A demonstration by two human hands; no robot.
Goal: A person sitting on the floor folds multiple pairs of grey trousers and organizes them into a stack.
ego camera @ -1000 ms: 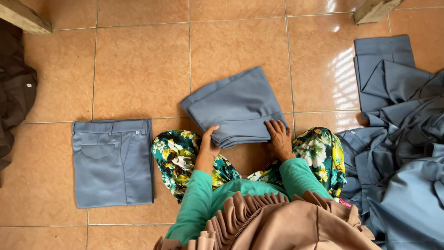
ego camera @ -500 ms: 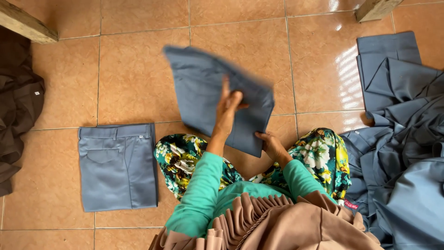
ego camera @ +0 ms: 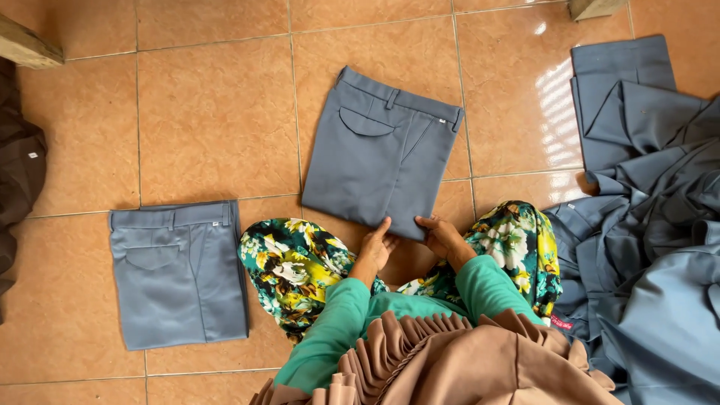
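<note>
Both hands sit at the near edge of the folded grey trousers (ego camera: 382,154), the left hand (ego camera: 375,247) and the right hand (ego camera: 442,236) close together with the bottom corner of the fold between them. Half a second ago the left hand held that garment up in the air, half turned; now it lies flat on the tiled floor (ego camera: 217,112) with the waistband on the far side and the back pocket facing up, so the flip is over and the fold looks finished or nearly so. The left hand is loosely curled, its fingertips (ego camera: 385,223) resting on the cloth edge; it presses or steadies more than it grips. The right hand's fingers (ego camera: 424,222) lie along the same edge, thumb side toward the cloth, and whether they pinch the hem or only touch it I cannot tell. Neither hand is spread wide. To the left, well apart, a second pair (ego camera: 178,274) lies folded the same way, just beside the person's floral-clad knee (ego camera: 289,262). On the right a heap of grey cloth (ego camera: 645,225) waits unfolded, touching the other knee. A dark garment (ego camera: 19,180) lies at the far left edge of the view.
</note>
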